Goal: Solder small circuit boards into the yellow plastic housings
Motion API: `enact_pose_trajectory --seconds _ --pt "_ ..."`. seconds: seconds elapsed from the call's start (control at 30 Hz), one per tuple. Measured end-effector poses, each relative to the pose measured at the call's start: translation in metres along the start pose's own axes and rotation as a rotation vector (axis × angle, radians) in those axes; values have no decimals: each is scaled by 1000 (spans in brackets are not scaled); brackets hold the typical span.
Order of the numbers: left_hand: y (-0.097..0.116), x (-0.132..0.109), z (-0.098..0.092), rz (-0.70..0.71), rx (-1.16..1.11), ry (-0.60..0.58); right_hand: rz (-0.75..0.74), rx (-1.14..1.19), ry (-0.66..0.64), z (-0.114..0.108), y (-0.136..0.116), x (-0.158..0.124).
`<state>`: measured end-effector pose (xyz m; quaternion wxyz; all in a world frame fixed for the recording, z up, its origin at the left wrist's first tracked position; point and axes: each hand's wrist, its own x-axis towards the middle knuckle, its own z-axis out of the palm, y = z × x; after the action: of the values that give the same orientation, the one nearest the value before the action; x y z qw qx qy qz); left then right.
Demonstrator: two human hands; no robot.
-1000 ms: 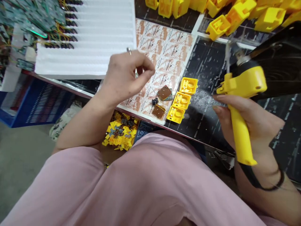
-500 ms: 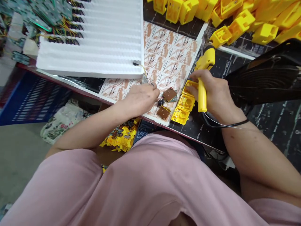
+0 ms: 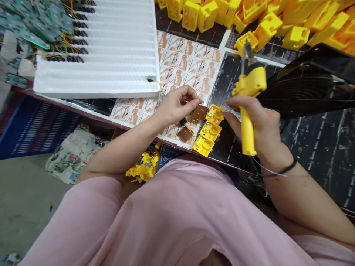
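Both hands work apart from each other, either side of a short row of yellow boxes (image 3: 207, 131). The right hand (image 3: 256, 122) is wrapped around the handle of a yellow gun-shaped tool (image 3: 247, 129), its nozzle turned away from the body, probably to spare the fingers; one fingertip reaches to the topmost box, perhaps to steady it. The left hand (image 3: 177, 107) has thumb and finger nearly meeting by the upper brown board (image 3: 200, 113); whether they pinch anything, I cannot tell. The boxes lie open side up, likely so their insides are reachable. A second brown board (image 3: 185, 133) rests beside them on patterned paper (image 3: 191, 62). Farther out are a white tray (image 3: 111, 70) and heaped yellow cases (image 3: 296, 37).
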<state>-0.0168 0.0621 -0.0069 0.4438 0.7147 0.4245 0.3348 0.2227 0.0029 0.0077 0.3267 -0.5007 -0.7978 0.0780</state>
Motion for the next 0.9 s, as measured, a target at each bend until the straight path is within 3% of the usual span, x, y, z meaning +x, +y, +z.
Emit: enact_pose_trajectory --seconds 0.13,0.3,0.47,0.53,0.77,0.9 --pt "-4 6 3 -56 -111 -12 -2 -21 40 -18 -10 -20" --pt "0 14 3 -92 -114 -13 -49 -1 60 -22 -18 -38" --pt "8 26 6 -158 135 -184 23 42 33 -26 -27 -43" --pt "12 28 4 -217 128 -250 49 59 40 -30 -30 -46" --pt "21 15 -16 -358 -52 -344 87 91 101 -35 -23 -62" --pt "21 9 -11 -391 -114 -308 42 90 126 -33 -19 -63"
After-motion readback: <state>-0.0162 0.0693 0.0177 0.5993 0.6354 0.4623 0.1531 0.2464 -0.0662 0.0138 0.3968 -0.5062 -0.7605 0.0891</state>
